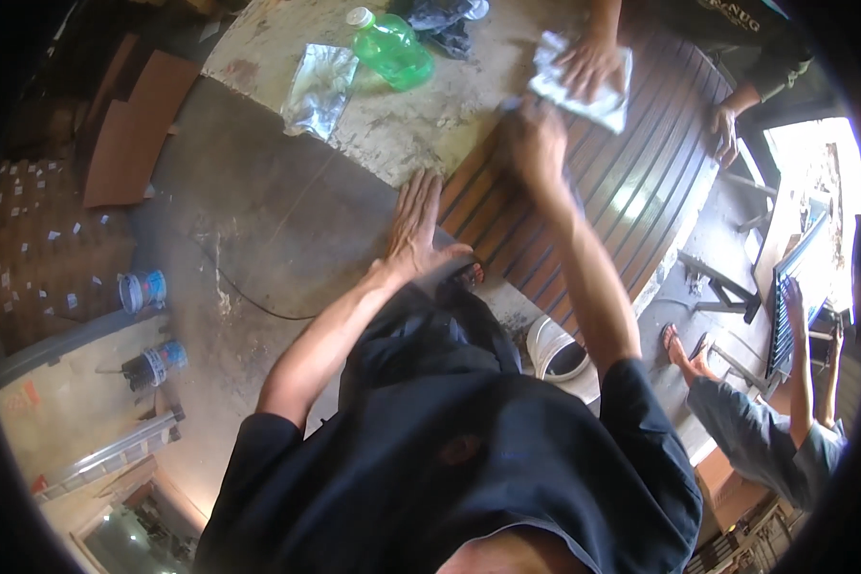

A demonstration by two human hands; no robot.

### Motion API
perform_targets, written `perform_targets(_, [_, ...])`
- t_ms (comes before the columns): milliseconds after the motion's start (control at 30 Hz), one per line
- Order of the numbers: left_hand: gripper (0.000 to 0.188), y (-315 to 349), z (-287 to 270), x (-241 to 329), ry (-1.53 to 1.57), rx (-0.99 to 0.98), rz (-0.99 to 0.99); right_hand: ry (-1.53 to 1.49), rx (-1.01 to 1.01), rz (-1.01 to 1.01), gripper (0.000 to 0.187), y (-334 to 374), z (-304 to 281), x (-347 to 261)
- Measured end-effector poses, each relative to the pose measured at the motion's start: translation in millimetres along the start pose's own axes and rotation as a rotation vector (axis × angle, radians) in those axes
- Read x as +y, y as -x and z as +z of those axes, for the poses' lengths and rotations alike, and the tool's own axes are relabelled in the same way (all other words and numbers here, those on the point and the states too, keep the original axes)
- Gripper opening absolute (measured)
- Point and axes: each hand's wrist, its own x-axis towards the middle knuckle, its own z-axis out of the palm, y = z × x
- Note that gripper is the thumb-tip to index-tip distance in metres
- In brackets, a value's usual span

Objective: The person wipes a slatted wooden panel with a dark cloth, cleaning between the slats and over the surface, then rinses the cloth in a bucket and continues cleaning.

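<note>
A brown slatted wooden panel (622, 191) with dark grooves and a glossy finish lies on a worn, pale-stained tabletop (392, 143). My left hand (417, 228) rests at the near left corner of the panel, fingers stretched out and apart, holding nothing. Over the panel's left part is my right hand (540, 143), smeared by motion. Its fingers cannot be made out, nor whether something is under them. Just beyond it, a co-worker's hand presses a white cloth (582, 88) flat on the panel. That person's other hand (725, 129) touches the panel's far right edge.
A green liquid bottle (392, 53) with a white cap lies beside a silvery packet (321, 88) and a dark crumpled cloth (442, 27). A white bucket (555, 349) stands below the panel. At right, another person handles a dark slatted piece (794, 287) near trestles (722, 287).
</note>
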Motion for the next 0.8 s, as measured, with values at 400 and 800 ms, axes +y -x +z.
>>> perform_targets(400, [0.123,-3,6,14,0.071,0.119,-0.069,-0.002,-0.097,-0.009,0.012,-7,-24,-16])
perform_targets(800, [0.134,3,6,11,0.147,0.138,-0.074,-0.037,-0.127,-0.017,0.016,-5,-38,-23])
